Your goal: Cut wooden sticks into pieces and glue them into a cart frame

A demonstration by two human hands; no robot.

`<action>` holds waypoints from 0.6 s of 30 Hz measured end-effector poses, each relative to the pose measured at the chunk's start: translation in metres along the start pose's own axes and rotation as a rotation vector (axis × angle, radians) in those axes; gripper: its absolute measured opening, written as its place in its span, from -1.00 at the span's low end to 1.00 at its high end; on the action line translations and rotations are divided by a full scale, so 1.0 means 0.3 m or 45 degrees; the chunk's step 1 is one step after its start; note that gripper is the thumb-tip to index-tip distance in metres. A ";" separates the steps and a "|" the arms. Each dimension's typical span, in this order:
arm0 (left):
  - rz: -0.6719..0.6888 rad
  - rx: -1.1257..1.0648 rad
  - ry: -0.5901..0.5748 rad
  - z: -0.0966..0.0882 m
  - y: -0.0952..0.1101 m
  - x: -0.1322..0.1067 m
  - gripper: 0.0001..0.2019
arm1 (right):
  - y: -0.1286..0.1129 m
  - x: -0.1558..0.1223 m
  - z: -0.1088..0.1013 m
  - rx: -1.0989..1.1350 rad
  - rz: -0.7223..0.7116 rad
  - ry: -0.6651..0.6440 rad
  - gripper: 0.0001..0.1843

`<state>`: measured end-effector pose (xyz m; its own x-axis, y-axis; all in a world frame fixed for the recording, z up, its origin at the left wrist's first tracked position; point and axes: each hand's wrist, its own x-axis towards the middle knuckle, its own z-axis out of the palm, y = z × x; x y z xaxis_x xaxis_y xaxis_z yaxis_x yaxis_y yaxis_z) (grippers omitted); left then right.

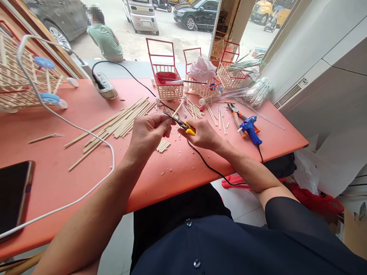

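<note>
Far L on my feed: phone (13, 198) nr the front edge of the table (57, 172), white cable (69, 121) looping across, stick cart (15, 76) behind, so that side's tight. Next, long sticks (111, 131) lie fanned just L of and beyond my L hand (147, 131). L thumb + index pinched right at the tip of the pliers (189, 131); can't tell what's btwn them. Short sticks (163, 146) on table, just nr side of pliers. R hand (206, 134) closed round pliers' yellow handles, above table; I've a crumb-strewn strip btwn hands & front edge for moving. Farther R, orange-handled tool (236, 119) & blue glue gun (252, 131) lie together, then table's R corner. White cabinet (323, 86): small panel, too tiny to read.
</note>
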<state>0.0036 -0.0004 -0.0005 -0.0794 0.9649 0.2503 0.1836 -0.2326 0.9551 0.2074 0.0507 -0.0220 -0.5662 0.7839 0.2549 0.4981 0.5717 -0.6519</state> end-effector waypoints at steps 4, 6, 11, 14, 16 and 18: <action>-0.019 0.078 -0.029 -0.011 -0.010 0.008 -0.80 | -0.005 0.005 -0.006 -0.021 0.037 -0.017 -0.29; -0.061 0.091 -0.083 -0.026 -0.020 0.018 -0.83 | -0.002 0.010 -0.016 -0.010 0.055 -0.081 -0.29; -0.196 0.086 -0.078 -0.092 -0.040 0.049 -0.79 | 0.011 0.023 -0.040 -0.089 0.128 -0.130 -0.34; -0.233 0.186 0.050 -0.138 -0.050 0.063 -0.83 | 0.017 0.028 -0.048 -0.151 0.177 -0.096 -0.35; -0.240 0.271 0.119 -0.160 -0.063 0.067 -0.86 | 0.020 0.030 -0.055 -0.131 0.186 -0.044 -0.32; -0.227 0.342 0.138 -0.170 -0.076 0.072 -0.87 | 0.026 0.032 -0.068 -0.094 0.196 0.044 -0.29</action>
<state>-0.0523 0.0195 -0.0088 -0.2344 0.9656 0.1125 0.4082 -0.0072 0.9128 0.2192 0.0675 -0.0100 -0.4571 0.8708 0.1809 0.6251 0.4593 -0.6311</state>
